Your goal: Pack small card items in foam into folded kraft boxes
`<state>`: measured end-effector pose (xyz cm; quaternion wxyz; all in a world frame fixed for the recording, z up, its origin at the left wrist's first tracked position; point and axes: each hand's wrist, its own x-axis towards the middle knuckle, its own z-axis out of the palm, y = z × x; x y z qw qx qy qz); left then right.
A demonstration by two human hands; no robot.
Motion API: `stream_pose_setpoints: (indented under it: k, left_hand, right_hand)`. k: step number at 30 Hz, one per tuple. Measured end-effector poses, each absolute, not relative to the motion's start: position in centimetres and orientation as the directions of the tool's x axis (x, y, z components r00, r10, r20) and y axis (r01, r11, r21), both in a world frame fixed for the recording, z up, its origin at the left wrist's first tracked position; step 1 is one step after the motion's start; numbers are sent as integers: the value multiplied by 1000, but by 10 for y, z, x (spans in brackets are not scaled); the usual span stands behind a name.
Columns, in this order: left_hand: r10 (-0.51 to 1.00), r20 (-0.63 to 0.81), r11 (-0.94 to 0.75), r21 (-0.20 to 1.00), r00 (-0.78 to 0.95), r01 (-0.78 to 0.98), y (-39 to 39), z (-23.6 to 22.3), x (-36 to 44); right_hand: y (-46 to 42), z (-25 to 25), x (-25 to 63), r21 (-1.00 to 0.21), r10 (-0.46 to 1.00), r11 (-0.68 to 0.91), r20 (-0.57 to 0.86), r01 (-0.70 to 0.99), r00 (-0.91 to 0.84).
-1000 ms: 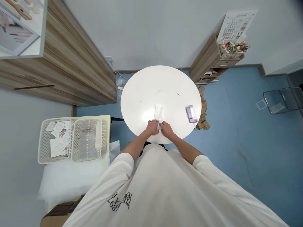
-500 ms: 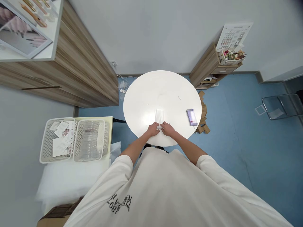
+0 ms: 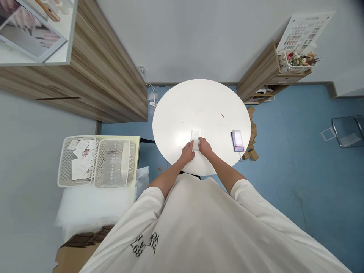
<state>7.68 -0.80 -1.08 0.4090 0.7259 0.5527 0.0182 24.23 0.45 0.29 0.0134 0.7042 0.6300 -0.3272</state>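
- One white packet [image 3: 196, 134] lies flat on one round table [image 3: 204, 102], between the table's centre and 7 o'clock, in front of you.
- Both your hands are on it: your left hand [image 3: 188, 152] at its left side, fingers together, your right hand [image 3: 205, 147] at its right side, fingers bent. Whether either pinches the packet or only presses it, you cannot tell from this height.
- One phone [image 3: 237, 141] sits near 4 o'clock on the tabletop, well apart from your right hand, one cable [image 3: 241, 155] trailing off the edge.
- Two baskets [image 3: 64, 161] stand side by side beyond the table between 8 and 9 o'clock: one holds cards [image 3: 78, 168], the other clear plastic pieces [image 3: 112, 163], too overlapped to count.
- One flower basket [image 3: 295, 69] stands at 2 o'clock.
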Motion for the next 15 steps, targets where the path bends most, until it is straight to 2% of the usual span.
stream_pose_setpoints:
  k: [4,7,11,15]
  left_hand:
    - [777,-486,-118,513,401,850,0,-15,76]
    - [775,-480,-178,457,410,871,5,-16,77]
    - [802,-454,-194,417,389,888,2,-16,78]
    - [790,-454,-213,426,411,880,-9,-12,70]
  right_hand:
    - [-8,-7,245,-414,895,-132,-441,901,-71]
    - [-14,-9,245,-398,891,-90,-442,913,-105]
    - [-22,-5,241,-363,882,-43,-451,931,-135]
    - [-37,3,239,-355,885,0,-436,935,-166]
